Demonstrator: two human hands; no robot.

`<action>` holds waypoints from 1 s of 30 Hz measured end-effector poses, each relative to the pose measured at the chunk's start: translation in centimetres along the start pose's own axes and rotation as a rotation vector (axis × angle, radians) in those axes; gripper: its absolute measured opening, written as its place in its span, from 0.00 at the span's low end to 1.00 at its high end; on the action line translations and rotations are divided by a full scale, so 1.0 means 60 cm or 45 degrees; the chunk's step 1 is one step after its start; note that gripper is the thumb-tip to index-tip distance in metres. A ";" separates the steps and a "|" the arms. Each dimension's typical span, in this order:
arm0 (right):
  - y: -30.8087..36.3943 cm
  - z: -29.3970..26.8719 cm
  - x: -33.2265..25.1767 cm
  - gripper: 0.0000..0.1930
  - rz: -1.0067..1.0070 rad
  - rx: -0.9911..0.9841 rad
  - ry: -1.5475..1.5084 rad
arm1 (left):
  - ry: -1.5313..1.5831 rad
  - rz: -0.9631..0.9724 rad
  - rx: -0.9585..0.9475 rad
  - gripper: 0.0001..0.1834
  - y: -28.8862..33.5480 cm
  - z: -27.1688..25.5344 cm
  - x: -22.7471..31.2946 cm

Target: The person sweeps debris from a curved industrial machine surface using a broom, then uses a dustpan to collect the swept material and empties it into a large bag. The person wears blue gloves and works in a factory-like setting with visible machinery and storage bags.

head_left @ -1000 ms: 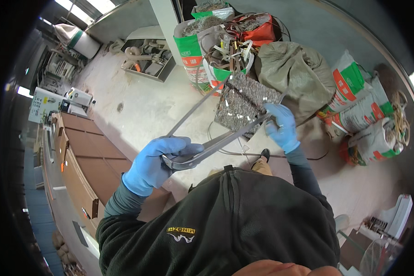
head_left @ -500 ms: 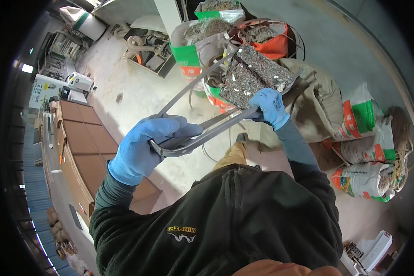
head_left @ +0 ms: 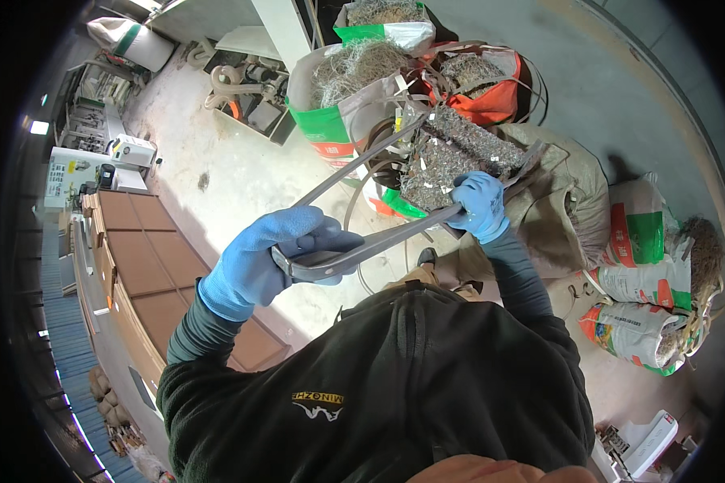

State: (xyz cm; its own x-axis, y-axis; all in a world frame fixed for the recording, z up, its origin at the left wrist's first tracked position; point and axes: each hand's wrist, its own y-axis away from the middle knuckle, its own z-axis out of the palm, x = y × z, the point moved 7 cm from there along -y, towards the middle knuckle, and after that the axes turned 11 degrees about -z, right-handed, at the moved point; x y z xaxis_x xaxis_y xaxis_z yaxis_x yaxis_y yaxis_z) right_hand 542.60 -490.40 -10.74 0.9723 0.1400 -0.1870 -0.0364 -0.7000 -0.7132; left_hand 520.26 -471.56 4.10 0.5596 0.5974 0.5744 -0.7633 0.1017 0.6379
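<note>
With blue-gloved fingers wrapped round it, my left hand (head_left: 278,253) holds the near end of a grey metal dustpan's (head_left: 391,236) U-shaped handle. My right hand (head_left: 481,208), also in a blue glove, grips the handle's right bar close to the pan. Grey, speckled debris (head_left: 451,153) with small white bits fills the pan, which is held out ahead of me beside open bags. A beige woven sack (head_left: 568,201) lies just right of the pan and is partly hidden by it.
Ahead stand a white-green bag (head_left: 318,113) of tangled wiry scrap and a red bag (head_left: 495,101). More printed bags (head_left: 632,326) lie at the right by the wall. Brown flat cartons (head_left: 157,258) are stacked at left. A box of hoses (head_left: 254,97) sits far left.
The dustpan has tilted and shifted slightly to the right, with its debris now heaped differently. Both hands keep their grip, and the view has turned a little.
</note>
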 end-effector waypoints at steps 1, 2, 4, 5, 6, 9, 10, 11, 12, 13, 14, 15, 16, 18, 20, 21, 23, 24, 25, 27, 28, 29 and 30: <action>0.001 0.003 0.005 0.23 0.027 -0.021 -0.004 | -0.035 -0.015 0.033 0.25 -0.006 -0.002 0.006; 0.000 0.008 0.011 0.24 0.053 -0.041 -0.011 | -0.069 -0.031 0.069 0.26 -0.011 -0.004 0.012; -0.002 0.013 0.017 0.25 0.079 -0.075 0.026 | -0.076 -0.066 0.148 0.31 -0.018 -0.011 0.017; -0.004 0.011 0.019 0.25 0.074 -0.052 0.034 | -0.085 -0.058 0.166 0.34 -0.021 -0.013 0.019; -0.006 0.014 0.020 0.25 0.078 -0.068 0.037 | -0.008 -0.018 0.123 0.37 -0.023 -0.011 0.020; -0.010 0.010 0.024 0.24 0.095 0.011 -0.002 | -0.657 0.240 0.321 0.45 -0.029 -0.008 0.010; -0.011 0.009 0.026 0.24 0.106 0.033 -0.020 | -0.913 0.378 0.378 0.46 -0.032 -0.002 0.005; -0.011 0.020 0.030 0.23 0.143 -0.075 -0.002 | -0.758 0.374 0.465 0.39 -0.043 -0.012 -0.016; -0.011 0.032 0.033 0.22 0.170 -0.176 0.001 | -0.676 0.676 0.456 0.31 -0.044 -0.004 -0.019; -0.013 0.032 0.030 0.22 0.145 -0.139 0.021 | -0.691 0.832 0.608 0.25 -0.047 -0.007 -0.031; -0.015 0.033 0.027 0.22 0.113 -0.105 0.037 | -0.798 0.983 0.802 0.22 -0.051 -0.010 -0.039; -0.016 0.035 0.025 0.21 0.103 -0.068 0.000 | -0.702 0.932 1.163 0.19 -0.059 -0.043 -0.049; -0.017 0.037 0.024 0.20 0.091 -0.031 -0.044 | -0.791 1.276 1.136 0.10 -0.058 -0.032 -0.041; -0.017 0.043 0.022 0.19 0.077 -0.021 -0.099 | -0.662 1.381 1.334 0.12 -0.069 -0.051 -0.050; -0.013 0.045 0.024 0.20 0.079 -0.082 -0.132 | -0.638 1.534 1.311 0.19 -0.077 -0.048 -0.054; -0.013 0.044 0.023 0.21 0.078 -0.100 -0.133 | -0.664 1.625 1.182 0.19 -0.084 -0.040 -0.052; -0.016 0.039 0.018 0.20 0.080 -0.092 -0.190 | -0.516 1.729 0.990 0.18 -0.090 -0.039 -0.053; -0.021 0.038 0.016 0.19 0.079 -0.090 -0.217 | -0.345 1.740 0.925 0.18 -0.095 -0.046 -0.055; -0.017 0.055 0.021 0.22 0.195 -0.333 -0.232 | -0.174 1.746 0.859 0.17 -0.097 -0.055 -0.056; -0.028 0.047 0.014 0.26 0.152 -0.292 -0.321 | -0.021 1.696 0.900 0.17 -0.105 -0.068 -0.059; -0.028 0.048 0.014 0.29 0.153 -0.345 -0.364 | -0.048 1.765 0.848 0.17 -0.103 -0.064 -0.055; -0.024 0.042 0.013 0.36 0.071 -0.379 -0.410 | -0.067 1.826 0.827 0.18 -0.100 -0.059 -0.054; -0.022 0.018 0.028 0.35 0.047 -0.223 -0.403 | -0.120 1.880 0.819 0.18 -0.096 -0.053 -0.050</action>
State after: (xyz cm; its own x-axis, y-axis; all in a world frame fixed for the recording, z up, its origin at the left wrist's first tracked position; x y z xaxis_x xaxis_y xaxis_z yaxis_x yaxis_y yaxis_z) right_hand 544.00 -488.50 -10.86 0.8505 0.3027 -0.4301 -0.0038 -0.8141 -0.5807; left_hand 521.92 -471.41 -2.93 -0.4692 -0.1848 0.8635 -0.3850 -0.8372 -0.3884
